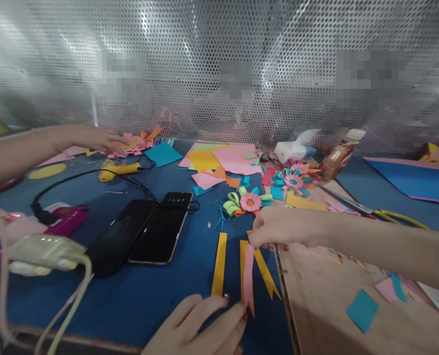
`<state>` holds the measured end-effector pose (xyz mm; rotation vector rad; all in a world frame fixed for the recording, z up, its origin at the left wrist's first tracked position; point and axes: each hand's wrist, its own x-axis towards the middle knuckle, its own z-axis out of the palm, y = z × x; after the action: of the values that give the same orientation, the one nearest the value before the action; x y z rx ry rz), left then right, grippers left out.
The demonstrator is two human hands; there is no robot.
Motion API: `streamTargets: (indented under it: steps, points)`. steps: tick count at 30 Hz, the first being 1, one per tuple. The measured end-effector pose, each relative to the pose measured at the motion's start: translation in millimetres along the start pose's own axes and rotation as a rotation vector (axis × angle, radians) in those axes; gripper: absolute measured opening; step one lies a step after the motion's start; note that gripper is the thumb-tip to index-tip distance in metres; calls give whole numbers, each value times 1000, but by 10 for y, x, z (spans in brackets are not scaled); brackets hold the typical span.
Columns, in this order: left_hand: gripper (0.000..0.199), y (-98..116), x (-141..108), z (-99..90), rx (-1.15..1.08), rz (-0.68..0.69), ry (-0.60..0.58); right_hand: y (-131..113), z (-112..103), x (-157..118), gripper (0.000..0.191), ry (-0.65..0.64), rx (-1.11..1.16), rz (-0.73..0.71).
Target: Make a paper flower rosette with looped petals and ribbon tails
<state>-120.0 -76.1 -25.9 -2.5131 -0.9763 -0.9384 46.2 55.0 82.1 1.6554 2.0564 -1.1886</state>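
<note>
Between the finger and thumb of my right hand is the upper end of a narrow pink paper strip. It lies over a yellow paper strip with a notched lower end. My left hand is palm down at the front of the blue table, fingers stretched out and slightly apart; a fingertip touches the pink strip's lower end. On either side are another yellow strip and a slanting notched yellow strip. Just beyond my right hand sits a pink paper flower with green loops.
Another person's hand reaches over pink paper flowers at the back left. Nearby are a yellow glue gun, corded phones, a pale power strip, scissors, a brown bottle, a tissue box and coloured paper.
</note>
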Motion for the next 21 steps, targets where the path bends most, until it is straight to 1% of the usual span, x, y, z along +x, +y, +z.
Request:
streamTargets:
  steps: [6, 17, 21]
  points:
    - [15, -2, -13, 16, -27, -16, 10, 11, 4, 23, 14, 11, -28, -24]
    - [17, -3, 46, 1, -46, -16, -13, 7, 14, 51, 18, 62, -119, -10]
    - [18, 0, 47, -4, -44, -8, -11, 19, 23, 72, 18, 48, -121, -28]
